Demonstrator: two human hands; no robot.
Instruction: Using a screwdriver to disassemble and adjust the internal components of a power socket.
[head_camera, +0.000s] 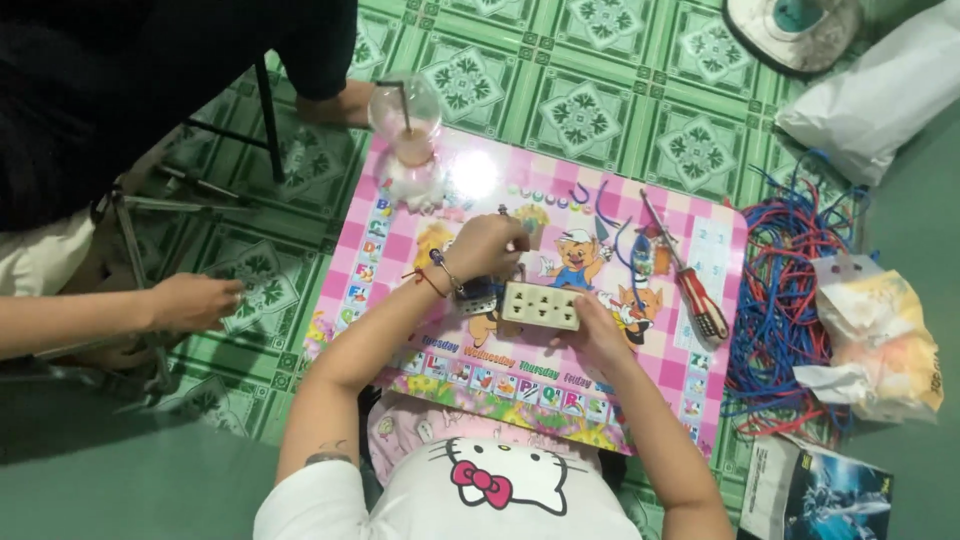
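At the far left another person's hand (195, 300) rests by a metal stand (140, 215) on the green tiled floor (600, 110), fingers loosely curled, holding nothing I can make out. Further in, a plastic cup (408, 120) with a straw stands on the far left corner of the pink picture board (400, 250).

The seated person's left hand (487, 247) is closed into a loose fist above the board, fingers pinched around something small and dark; what it is I cannot tell. It hovers just beyond the left end of the socket strip (541, 305). The strip is cream-coloured, long and flat, with rows of holes facing up, lying near the middle of the board.

The right hand (598, 335) is curled against the strip's right end, fingers pressing it from the near side.

Right of that lies a red-handled screwdriver (690, 280), pointing away. Off the board's right edge sits a tangle of red and blue wire (785, 290), then crumpled plastic bags (880, 340).
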